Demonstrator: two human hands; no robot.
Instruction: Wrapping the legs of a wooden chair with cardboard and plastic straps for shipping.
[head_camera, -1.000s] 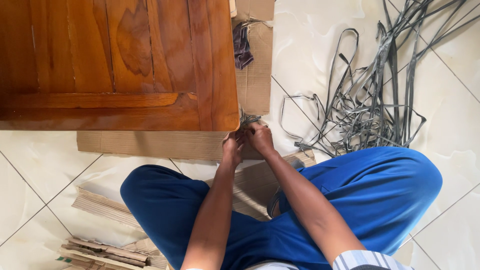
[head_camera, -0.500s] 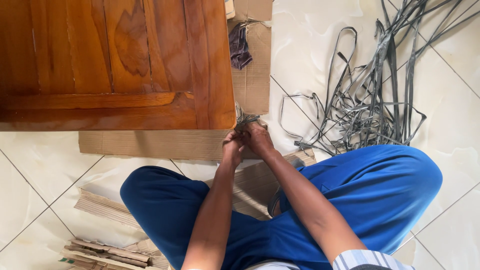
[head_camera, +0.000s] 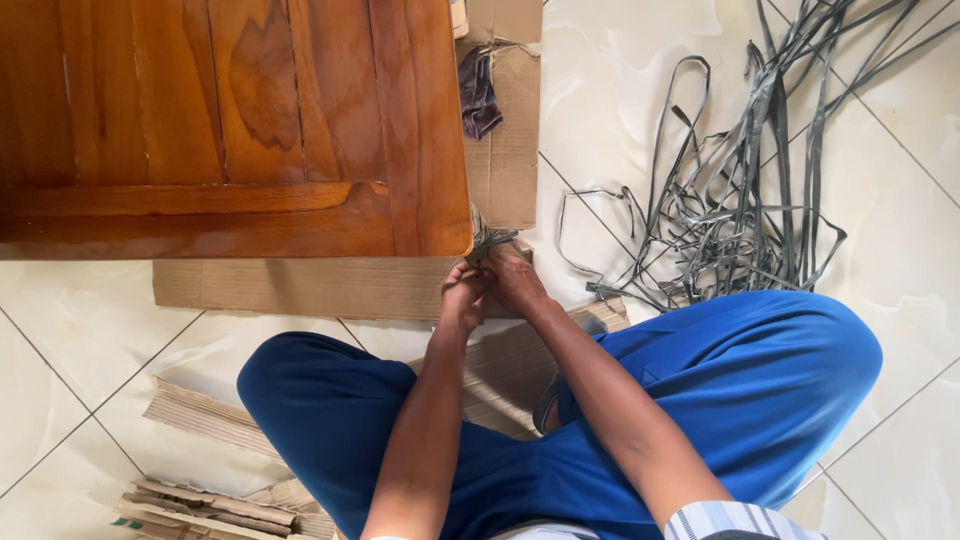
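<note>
Both hands meet at the wooden panel's 5 o'clock corner: left hand and right hand pinch closed on a grey strap end; loose strapping tangle lies at 2 o'clock

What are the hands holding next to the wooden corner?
Both hands, left and right, pinch a grey strap bundle at its lower end by the wooden panel's corner.

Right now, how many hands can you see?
2, both the person's own. The left hand and the right hand meet at the corner of the wooden panel, fingers on grey strapping there. No other hands show.
</note>
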